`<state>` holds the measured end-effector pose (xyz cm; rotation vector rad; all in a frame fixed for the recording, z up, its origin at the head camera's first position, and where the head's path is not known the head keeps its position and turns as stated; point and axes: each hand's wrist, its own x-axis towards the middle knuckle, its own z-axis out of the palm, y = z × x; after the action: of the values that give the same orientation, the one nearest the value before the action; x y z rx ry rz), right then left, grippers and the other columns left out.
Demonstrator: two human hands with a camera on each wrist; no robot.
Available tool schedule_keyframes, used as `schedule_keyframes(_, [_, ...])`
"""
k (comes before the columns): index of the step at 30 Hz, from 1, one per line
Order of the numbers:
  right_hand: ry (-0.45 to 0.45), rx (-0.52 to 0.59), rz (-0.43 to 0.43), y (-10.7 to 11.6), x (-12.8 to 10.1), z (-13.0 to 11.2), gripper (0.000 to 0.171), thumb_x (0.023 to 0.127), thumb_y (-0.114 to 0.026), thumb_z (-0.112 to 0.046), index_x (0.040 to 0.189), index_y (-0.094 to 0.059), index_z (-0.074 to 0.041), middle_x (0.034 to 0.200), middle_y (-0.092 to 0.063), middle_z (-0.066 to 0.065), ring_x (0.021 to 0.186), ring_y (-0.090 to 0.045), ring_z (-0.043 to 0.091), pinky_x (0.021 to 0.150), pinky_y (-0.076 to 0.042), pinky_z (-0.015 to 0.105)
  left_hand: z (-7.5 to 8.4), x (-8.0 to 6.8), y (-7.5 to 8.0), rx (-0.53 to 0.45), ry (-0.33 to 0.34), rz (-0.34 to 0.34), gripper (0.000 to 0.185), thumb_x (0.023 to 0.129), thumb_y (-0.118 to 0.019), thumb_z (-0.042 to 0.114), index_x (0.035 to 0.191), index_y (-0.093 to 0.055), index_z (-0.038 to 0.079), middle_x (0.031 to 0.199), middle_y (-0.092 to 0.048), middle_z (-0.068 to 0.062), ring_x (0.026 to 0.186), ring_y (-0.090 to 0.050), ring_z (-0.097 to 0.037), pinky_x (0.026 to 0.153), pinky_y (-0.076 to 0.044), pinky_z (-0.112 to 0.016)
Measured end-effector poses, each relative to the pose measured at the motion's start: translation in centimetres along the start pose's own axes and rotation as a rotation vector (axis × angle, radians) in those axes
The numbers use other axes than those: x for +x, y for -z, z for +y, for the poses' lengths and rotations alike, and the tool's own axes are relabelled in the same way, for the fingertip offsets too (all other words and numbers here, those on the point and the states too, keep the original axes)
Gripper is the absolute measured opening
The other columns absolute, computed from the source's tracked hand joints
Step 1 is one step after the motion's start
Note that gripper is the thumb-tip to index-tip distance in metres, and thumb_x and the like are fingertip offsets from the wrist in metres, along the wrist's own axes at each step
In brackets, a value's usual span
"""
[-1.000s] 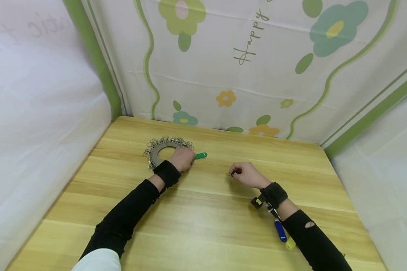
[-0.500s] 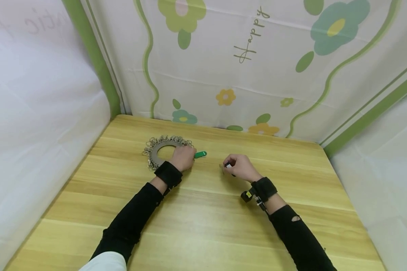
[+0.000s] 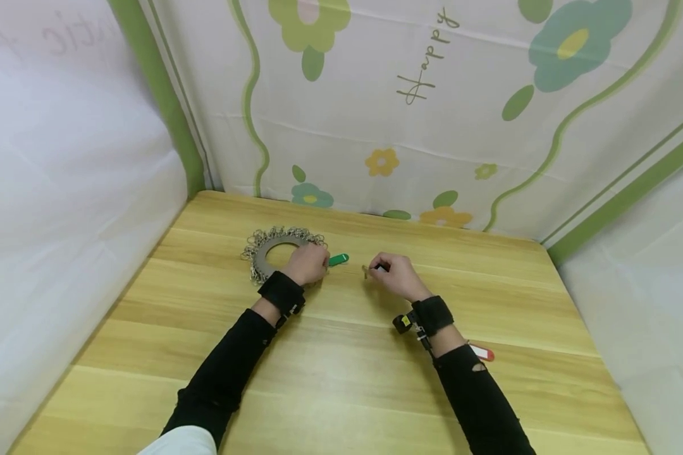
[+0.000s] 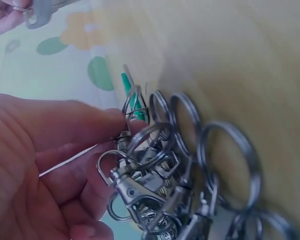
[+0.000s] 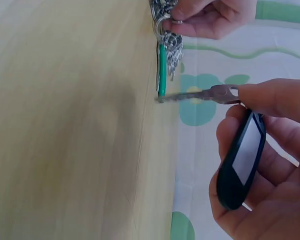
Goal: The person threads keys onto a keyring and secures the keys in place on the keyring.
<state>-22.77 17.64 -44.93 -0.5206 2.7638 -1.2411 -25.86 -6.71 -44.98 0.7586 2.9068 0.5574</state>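
A flat grey metal hoop (image 3: 260, 261), fringed with swivel clasps (image 4: 140, 187) and split rings, lies at the back left of the table. My left hand (image 3: 308, 264) is at its right side, pinching one clasp between thumb and finger in the left wrist view. A green key tag (image 3: 338, 260) lies just beyond those fingertips. To the right, my right hand (image 3: 398, 278) holds a key (image 5: 222, 94) by its head, the blade pointing toward the green tag. A dark key tag (image 5: 245, 160) with a white label hangs from the key against the curled fingers.
A red key tag (image 3: 482, 352) with a white label lies beside my right forearm, partly hidden by the sleeve. White fabric walls (image 3: 330, 114) with printed flowers rise behind the wooden table (image 3: 319, 392) and along both sides.
My right hand has moved left and farther back with the key, closer to the green tag. Its forearm now covers the blue and yellow tags, and the red tag shows. The left hand stays put.
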Motion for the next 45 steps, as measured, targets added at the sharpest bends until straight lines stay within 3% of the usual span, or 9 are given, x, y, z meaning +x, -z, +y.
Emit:
schedule_keyframes(6, [0.005, 0.038, 0.018, -0.1, 0.4, 0.4, 0.005, 0.092, -0.062, -0.014, 0.091, -0.066, -0.011, 0.086, -0.062, 0.002, 0.071, -0.050, 0.018, 0.061, -0.042, 0.032, 0.3, 0.2, 0.2, -0.076, 0.020, 0.028, 0.025, 0.087, -0.056, -0.001, 0.066, -0.062, 0.010, 0.064, -0.054, -0.002, 0.057, -0.045, -0.015, 0.058, -0.038, -0.029])
schedule_keyframes(12, [-0.038, 0.126, 0.018, -0.2, 0.5, 0.7, 0.007, 0.092, -0.063, -0.017, 0.092, -0.067, -0.011, 0.087, -0.063, 0.004, 0.075, -0.055, 0.020, 0.062, -0.044, 0.033, 0.8, 0.2, -0.1, -0.068, 0.028, 0.021, 0.018, 0.085, -0.057, -0.004, 0.084, -0.070, 0.008, 0.084, -0.064, -0.002, 0.077, -0.058, -0.018, 0.070, -0.048, -0.033])
schedule_keyframes(21, [-0.126, 0.238, 0.100, -0.1, 1.2, 0.8, 0.018, 0.093, -0.061, -0.018, 0.097, -0.065, -0.001, 0.100, -0.062, 0.007, 0.098, -0.055, 0.023, 0.083, -0.043, 0.040, 1.4, 0.9, -0.5, -0.050, -0.029, 0.039, 0.019, 0.086, -0.055, -0.006, 0.081, -0.067, 0.008, 0.076, -0.059, 0.000, 0.067, -0.051, -0.016, 0.063, -0.042, -0.028])
schedule_keyframes(28, [-0.153, 0.446, 0.205, -0.3, 2.3, 0.9, 0.022, 0.094, -0.057, -0.017, 0.096, -0.063, 0.004, 0.102, -0.064, 0.013, 0.098, -0.056, 0.027, 0.089, -0.042, 0.043, 1.8, 1.6, -0.6, -0.057, -0.030, 0.039, 0.019, 0.089, -0.054, -0.004, 0.080, -0.066, 0.008, 0.070, -0.055, -0.001, 0.062, -0.047, -0.016, 0.059, -0.037, -0.027])
schedule_keyframes(32, [-0.126, 0.552, 0.178, -0.4, 2.7, 1.5, 0.020, 0.097, -0.050, -0.013, 0.090, -0.059, 0.005, 0.097, -0.066, 0.016, 0.096, -0.060, 0.031, 0.093, -0.042, 0.044, 2.3, 1.9, -0.6, -0.093, -0.040, 0.031, 0.018, 0.090, -0.053, -0.003, 0.085, -0.067, 0.007, 0.076, -0.057, 0.000, 0.065, -0.049, -0.016, 0.063, -0.039, -0.028])
schedule_keyframes(35, [-0.158, 0.609, 0.136, -0.4, 2.9, 1.8, 0.019, 0.098, -0.047, -0.010, 0.088, -0.055, 0.005, 0.090, -0.064, 0.018, 0.090, -0.063, 0.037, 0.087, -0.047, 0.043, 2.4, 2.0, -0.7, -0.118, -0.061, 0.036, 0.016, 0.092, -0.053, 0.000, 0.090, -0.067, 0.007, 0.080, -0.059, 0.000, 0.069, -0.052, -0.016, 0.066, -0.042, -0.029])
schedule_keyframes(39, [-0.247, 0.606, 0.064, -0.3, 3.1, 1.7, 0.020, 0.097, -0.047, -0.011, 0.094, -0.056, 0.007, 0.086, -0.061, 0.018, 0.081, -0.062, 0.041, 0.067, -0.050, 0.035, 2.0, 2.0, -0.7, -0.148, -0.066, 0.035, 0.014, 0.092, -0.055, 0.000, 0.097, -0.066, 0.007, 0.087, -0.062, -0.003, 0.079, -0.058, -0.017, 0.072, -0.046, -0.030])
schedule_keyframes(45, [-0.323, 0.544, -0.040, -0.2, 2.8, 1.8, 0.023, 0.096, -0.052, -0.012, 0.096, -0.059, 0.010, 0.088, -0.062, 0.024, 0.064, -0.058, 0.025, 0.052, -0.046, 0.031, 1.7, 2.3, -1.1, -0.129, -0.033, 0.030, 0.015, 0.091, -0.056, -0.002, 0.098, -0.067, 0.005, 0.094, -0.063, -0.007, 0.089, -0.060, -0.020, 0.078, -0.048, -0.032])
